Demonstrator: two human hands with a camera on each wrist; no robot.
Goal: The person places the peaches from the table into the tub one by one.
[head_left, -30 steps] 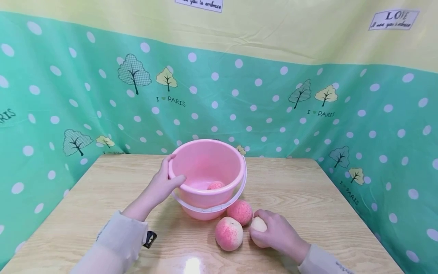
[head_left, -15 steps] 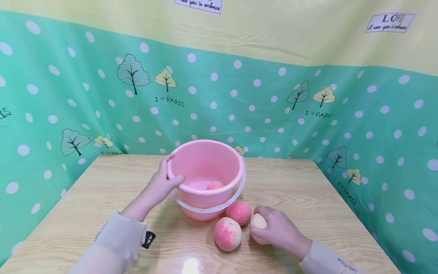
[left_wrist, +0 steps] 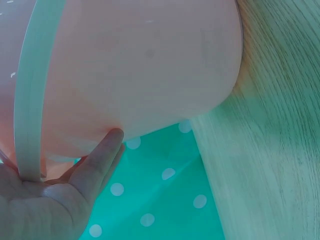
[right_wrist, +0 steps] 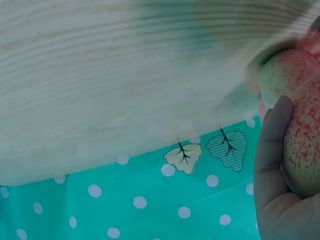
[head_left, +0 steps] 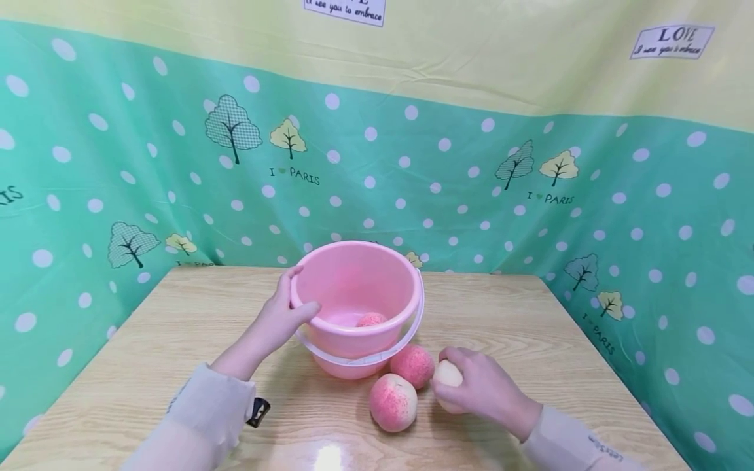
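Observation:
A pink bucket [head_left: 353, 347] with a white handle stands in the middle of the table, its mouth tilted toward me. My left hand [head_left: 284, 317] grips its left rim, thumb over the edge; in the left wrist view its fingers [left_wrist: 95, 162] lie against the bucket's outer wall. Inside the bucket sits a red peach [head_left: 371, 319]. A pale peach [head_left: 449, 374] is held in my right hand [head_left: 480, 386], fingers and thumb curled round it; its red-speckled side [right_wrist: 306, 140] shows in the right wrist view. Left of that hand lie a red peach [head_left: 413, 366] and a pink-and-white peach [head_left: 393, 402].
The wooden table [head_left: 530, 327] reaches back to a green polka-dot cloth [head_left: 377, 150] that hangs behind and on both sides. The bucket's white handle [head_left: 377, 358] hangs down across its front, close to the red peach.
My right hand has shifted slightly up in the head view with the pale peach in its grip. The left hand, the bucket and the other peaches stay about where they were.

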